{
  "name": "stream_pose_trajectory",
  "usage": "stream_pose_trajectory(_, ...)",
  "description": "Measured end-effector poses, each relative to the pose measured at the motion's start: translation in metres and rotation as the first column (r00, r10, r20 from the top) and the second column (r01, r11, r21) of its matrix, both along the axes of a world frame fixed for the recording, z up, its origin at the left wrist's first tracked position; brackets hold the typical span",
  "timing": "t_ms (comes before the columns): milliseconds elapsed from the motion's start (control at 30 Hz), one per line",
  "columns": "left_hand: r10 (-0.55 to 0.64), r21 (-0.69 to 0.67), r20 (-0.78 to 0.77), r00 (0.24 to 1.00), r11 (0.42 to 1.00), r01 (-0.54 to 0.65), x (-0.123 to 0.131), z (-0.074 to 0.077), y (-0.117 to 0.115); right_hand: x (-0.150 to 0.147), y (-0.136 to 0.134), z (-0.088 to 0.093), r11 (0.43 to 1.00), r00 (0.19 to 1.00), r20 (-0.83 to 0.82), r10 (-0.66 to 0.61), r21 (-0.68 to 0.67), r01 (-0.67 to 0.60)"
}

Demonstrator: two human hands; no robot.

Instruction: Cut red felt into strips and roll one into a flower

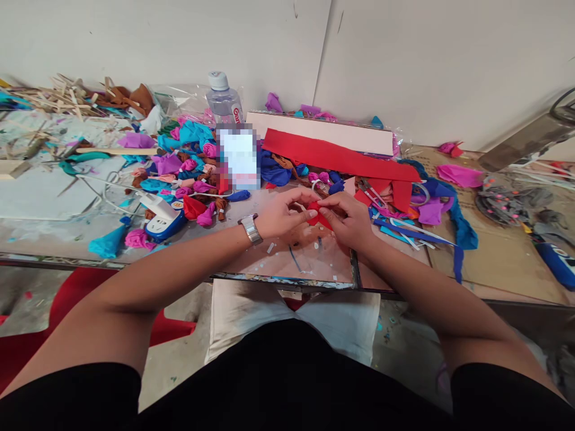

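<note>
Both of my hands meet over the front of the table, pinching one small red piece of crepe paper (317, 216). My left hand (290, 212), with a watch (250, 230) on the wrist, has thumb and fingers closed on the paper's left side. From the right, my right hand (348, 218) presses its thumb and fingertips on the same piece, partly hiding it. Just behind my hands lie a long red paper strip (336, 157) and a pair of scissors (372, 194). Rolled paper flowers in several colours, such as a pink one (206, 214), lie to the left.
A water bottle (224, 102) stands behind a lit phone (239, 158). A blue-and-white power strip (165, 224) with a plugged-in charger sits at left. Wood sticks (58, 99) pile up far left. Cardboard (498, 257) and a blue strip (457, 263) hanging over the table edge are at right.
</note>
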State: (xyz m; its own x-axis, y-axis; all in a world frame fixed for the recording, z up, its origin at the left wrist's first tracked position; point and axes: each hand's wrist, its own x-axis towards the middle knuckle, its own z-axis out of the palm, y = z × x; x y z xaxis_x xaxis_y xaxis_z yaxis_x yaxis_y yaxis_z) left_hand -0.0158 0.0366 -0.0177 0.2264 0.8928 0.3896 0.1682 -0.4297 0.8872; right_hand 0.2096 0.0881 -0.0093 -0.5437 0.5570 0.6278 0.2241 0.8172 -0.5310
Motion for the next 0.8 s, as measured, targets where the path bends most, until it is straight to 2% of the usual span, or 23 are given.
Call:
stream_pose_trajectory(233,0.029,0.014,-0.025,0.999,1.0,-0.029,0.0002,-0.0002,0.0002,-0.0002,0.0013,-0.0021,0.997,0.999,-0.027,0.037,0.067,-0.035)
stream_pose_trajectory(633,0.004,-0.043,0.014,1.0,0.999,-0.003,-0.0003,-0.0053,0.001,-0.0002,0.0,-0.0017,1.0,1.0,0.005,0.008,0.005,-0.008)
stream_pose_trajectory(800,0.057,-0.03,0.051,0.997,0.998,-0.055,-0.0023,-0.0031,0.002,0.001,0.0007,-0.0019,1.0,1.0,0.027,-0.016,-0.014,0.016)
